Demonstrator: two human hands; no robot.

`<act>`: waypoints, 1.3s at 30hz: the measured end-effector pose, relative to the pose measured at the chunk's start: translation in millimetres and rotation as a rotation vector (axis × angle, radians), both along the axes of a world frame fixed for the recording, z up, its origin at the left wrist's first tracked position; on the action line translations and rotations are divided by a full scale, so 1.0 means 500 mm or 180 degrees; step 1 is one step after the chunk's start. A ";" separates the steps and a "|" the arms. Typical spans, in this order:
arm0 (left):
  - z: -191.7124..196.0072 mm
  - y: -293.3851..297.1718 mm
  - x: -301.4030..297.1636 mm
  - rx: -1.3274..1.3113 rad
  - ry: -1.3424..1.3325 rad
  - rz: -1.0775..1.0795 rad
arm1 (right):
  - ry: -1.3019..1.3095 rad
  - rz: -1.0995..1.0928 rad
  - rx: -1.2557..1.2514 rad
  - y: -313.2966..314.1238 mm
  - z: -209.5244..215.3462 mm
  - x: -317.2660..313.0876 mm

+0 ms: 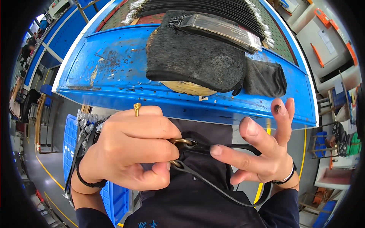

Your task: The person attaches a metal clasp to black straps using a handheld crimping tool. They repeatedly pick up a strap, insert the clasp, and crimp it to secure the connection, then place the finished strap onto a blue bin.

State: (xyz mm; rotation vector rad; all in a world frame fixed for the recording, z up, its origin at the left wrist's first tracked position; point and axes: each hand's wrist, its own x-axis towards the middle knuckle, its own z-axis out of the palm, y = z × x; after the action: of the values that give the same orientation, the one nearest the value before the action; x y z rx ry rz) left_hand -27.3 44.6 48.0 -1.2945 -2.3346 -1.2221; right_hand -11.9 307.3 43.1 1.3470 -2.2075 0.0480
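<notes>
In front of my dark apron, my left hand is closed on the brass-coloured metal fittings of a thin black strap. Most of the metal is hidden inside its fist. From there the strap runs right in a loop, passing behind my right hand. That hand has its fingers spread, with one fingertip against or just in front of the strap close to the fittings. A dark smudge marks another of its fingertips. I cannot tell whether the strap touches the right palm.
Beyond my hands stands a blue workbench with a stained top. On it lie a dark cloth pad, a smaller black cloth and a flat box. Several black straps fill the back. A blue crate with wrapped straps is at left.
</notes>
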 end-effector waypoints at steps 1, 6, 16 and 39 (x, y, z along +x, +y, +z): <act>-0.001 -0.001 0.000 0.0003 -0.0004 0.0001 | 0.0029 0.0014 0.0017 0.002 -0.001 -0.003; -0.010 -0.015 0.000 -0.0003 0.0171 0.0085 | -0.0418 -0.0245 -0.1088 0.050 -0.010 0.004; -0.014 -0.022 0.007 -0.0121 0.0906 0.0068 | -0.0536 -0.2298 -0.0703 0.100 -0.036 -0.057; -0.009 0.001 0.014 -0.0184 0.0778 0.0117 | -0.1791 0.0500 -0.0806 0.004 -0.009 -0.009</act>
State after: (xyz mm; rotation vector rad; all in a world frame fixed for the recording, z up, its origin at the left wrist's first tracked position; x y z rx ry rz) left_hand -20.3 45.0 43.5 -1.3296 -2.2222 -0.9332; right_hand -16.6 309.5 38.5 1.4832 -2.4160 0.8270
